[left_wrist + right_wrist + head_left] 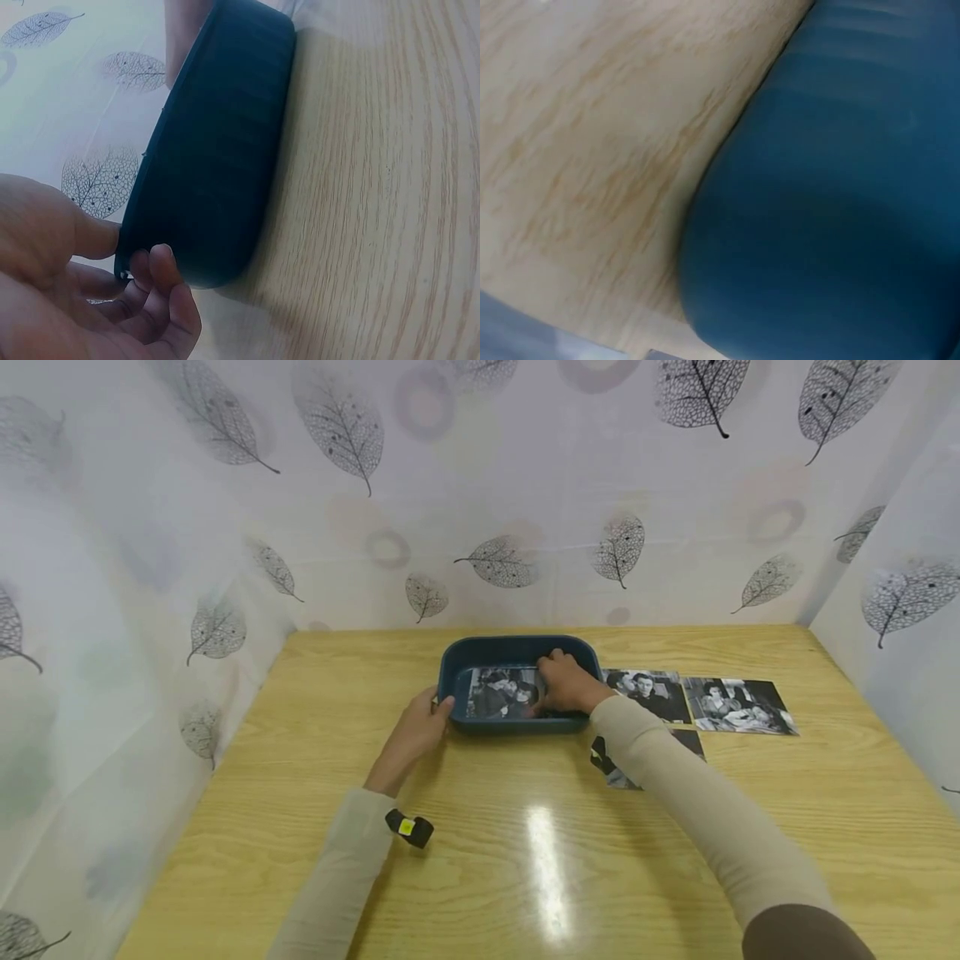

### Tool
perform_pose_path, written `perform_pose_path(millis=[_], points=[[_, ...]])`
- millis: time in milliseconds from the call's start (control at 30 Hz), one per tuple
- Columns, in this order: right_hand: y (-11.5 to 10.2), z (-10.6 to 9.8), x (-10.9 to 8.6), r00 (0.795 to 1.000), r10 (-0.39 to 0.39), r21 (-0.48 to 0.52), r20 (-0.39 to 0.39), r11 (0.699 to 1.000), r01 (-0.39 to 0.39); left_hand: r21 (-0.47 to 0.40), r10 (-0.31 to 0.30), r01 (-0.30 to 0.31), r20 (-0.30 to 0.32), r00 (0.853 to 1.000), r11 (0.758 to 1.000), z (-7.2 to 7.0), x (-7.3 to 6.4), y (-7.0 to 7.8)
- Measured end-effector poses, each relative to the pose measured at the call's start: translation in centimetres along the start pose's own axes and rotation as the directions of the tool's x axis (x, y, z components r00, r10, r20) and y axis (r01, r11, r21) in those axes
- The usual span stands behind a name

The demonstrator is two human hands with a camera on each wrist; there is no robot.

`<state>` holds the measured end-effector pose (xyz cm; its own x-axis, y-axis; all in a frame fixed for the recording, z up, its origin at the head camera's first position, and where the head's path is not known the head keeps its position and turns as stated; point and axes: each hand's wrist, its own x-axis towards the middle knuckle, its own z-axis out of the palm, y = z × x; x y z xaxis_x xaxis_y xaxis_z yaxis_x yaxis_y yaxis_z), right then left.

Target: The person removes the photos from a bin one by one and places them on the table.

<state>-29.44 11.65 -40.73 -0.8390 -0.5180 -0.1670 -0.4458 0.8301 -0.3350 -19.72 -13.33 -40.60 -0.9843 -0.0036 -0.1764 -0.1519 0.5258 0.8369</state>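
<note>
A dark blue rectangular plastic tray (517,727) sits near the table's back edge. A black-and-white photo (495,693) lies inside it, toward the left. My left hand (418,727) grips the tray's left front corner, the thumb at the rim; in the left wrist view its curled fingers meet the tray's outer wall (210,142). Reaching over the right side, my right hand (568,683) is inside the tray, its thumb and fingers around the photo's right end. The tray's wall (817,210) fills much of the right wrist view, where that hand is out of sight.
To the tray's right lie more black-and-white photos: one beside it (652,692), another farther right (738,703) and a third (690,742) partly under the right sleeve (697,802). A leaf-patterned curtain (525,510) rises behind the wooden table (450,877).
</note>
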Motion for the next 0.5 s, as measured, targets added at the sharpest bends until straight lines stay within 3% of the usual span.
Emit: perform_pose_path(millis=[300, 500], points=[[-0.09, 0.01, 0.08, 0.992, 0.099, 0.174, -0.081, 0.981, -0.083, 0.021, -0.006, 0.006, -0.002, 1.0, 1.0, -0.13, 0.13, 0.09], [-0.38, 0.02, 0.09, 0.986, 0.118, 0.202, -0.118, 0.975, -0.092, -0.005, -0.013, 0.013, 0.005, 1.0, 1.0, -0.18, 0.09, 0.05]])
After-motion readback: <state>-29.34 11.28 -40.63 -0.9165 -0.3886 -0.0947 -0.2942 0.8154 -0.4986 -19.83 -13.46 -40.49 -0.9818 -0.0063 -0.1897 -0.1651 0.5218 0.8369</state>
